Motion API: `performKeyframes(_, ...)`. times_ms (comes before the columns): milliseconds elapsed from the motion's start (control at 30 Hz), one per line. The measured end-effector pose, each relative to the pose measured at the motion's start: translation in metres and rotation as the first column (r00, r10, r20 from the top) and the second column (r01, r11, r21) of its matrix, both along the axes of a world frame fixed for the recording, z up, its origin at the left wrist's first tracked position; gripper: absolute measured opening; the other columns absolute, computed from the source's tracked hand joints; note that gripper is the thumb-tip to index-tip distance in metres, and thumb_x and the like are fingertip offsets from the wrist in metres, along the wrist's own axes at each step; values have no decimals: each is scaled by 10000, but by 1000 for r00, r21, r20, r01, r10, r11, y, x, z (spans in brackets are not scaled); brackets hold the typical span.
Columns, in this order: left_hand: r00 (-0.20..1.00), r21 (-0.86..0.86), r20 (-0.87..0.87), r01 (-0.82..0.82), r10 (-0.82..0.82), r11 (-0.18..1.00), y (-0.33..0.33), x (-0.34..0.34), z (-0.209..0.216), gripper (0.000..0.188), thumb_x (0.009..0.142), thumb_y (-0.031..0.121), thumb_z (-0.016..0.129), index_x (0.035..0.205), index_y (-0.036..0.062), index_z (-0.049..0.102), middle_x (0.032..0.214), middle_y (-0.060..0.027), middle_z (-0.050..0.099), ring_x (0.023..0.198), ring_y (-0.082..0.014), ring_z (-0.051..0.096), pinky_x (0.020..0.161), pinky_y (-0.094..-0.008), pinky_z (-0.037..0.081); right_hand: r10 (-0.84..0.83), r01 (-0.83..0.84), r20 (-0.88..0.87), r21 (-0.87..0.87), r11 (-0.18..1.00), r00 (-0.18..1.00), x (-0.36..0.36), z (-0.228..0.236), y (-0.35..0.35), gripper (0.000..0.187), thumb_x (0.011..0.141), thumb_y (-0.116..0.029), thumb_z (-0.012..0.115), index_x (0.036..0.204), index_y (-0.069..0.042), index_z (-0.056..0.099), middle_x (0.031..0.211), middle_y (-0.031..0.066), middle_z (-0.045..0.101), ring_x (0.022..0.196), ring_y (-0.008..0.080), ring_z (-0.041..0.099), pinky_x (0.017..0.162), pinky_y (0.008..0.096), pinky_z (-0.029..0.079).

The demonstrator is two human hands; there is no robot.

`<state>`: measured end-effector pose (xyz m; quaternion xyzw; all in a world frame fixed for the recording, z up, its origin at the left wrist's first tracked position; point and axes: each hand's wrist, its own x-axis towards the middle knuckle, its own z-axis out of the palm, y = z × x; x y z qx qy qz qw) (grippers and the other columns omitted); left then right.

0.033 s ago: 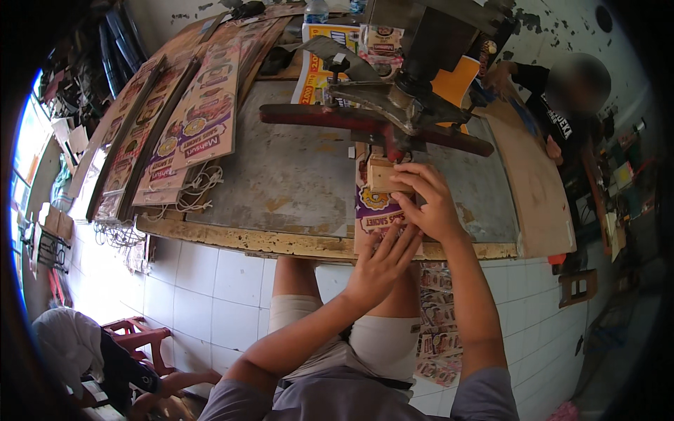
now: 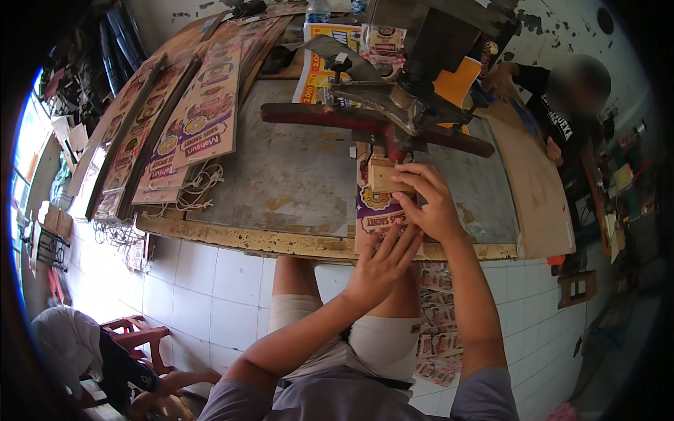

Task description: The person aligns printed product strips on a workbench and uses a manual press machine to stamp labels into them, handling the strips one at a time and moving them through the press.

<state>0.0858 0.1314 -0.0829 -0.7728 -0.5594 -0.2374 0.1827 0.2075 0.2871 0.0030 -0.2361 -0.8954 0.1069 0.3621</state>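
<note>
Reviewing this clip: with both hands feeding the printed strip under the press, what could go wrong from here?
1. The right hand rests at the small wooden block, right below the metal press head; fingers might get pinched if it drops.
2. The printed strip overhangs the table edge, backed only by the left hand; it could slip or skew.
</note>
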Motion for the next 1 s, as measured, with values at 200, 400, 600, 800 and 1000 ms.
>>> performKeyframes(200,999,-13,47,-12,12,1000,-1,1,7,684,942,235,613,1620,176,546,1677,-22,522,1514,-227,518,1267,-508,315,27,-28,-26,-52,998,999,-1,-1,2,307,892,2,826,1189,-34,758,1309,104,706,1219,319,673,1014,434,573)
performKeyframes(400,997,-26,77,2,0,1000,-2,1,10,656,961,235,582,1615,181,556,1672,-21,529,1522,-230,509,1263,-500,322,31,-33,-36,-68,997,999,0,-2,2,297,903,5,820,1191,-20,753,1309,112,705,1202,317,687,991,426,591)
performKeyframes(600,1000,25,10,-5,5,1000,0,1,-2,706,969,316,588,1648,147,493,1720,-80,453,1570,-294,439,1268,-500,342,20,-22,-41,-52,998,999,2,-3,0,310,899,-3,824,1198,-7,743,1317,118,702,1193,318,702,993,424,590)
performKeyframes(800,999,0,31,9,-9,1000,-1,1,1,680,975,313,601,1626,140,514,1701,-85,470,1563,-300,445,1250,-507,365,-31,30,-38,-39,999,999,3,-4,-3,294,922,-77,820,1198,-29,729,1334,111,699,1207,335,689,1020,439,568)
performKeyframes(1000,924,-32,252,306,-288,952,-16,-22,20,603,961,296,767,1528,162,609,1612,-76,567,1493,-280,531,1243,-516,378,-60,61,9,-64,996,998,7,-1,-18,384,941,-75,797,1301,-42,666,1422,113,661,1304,362,626,1090,461,519)
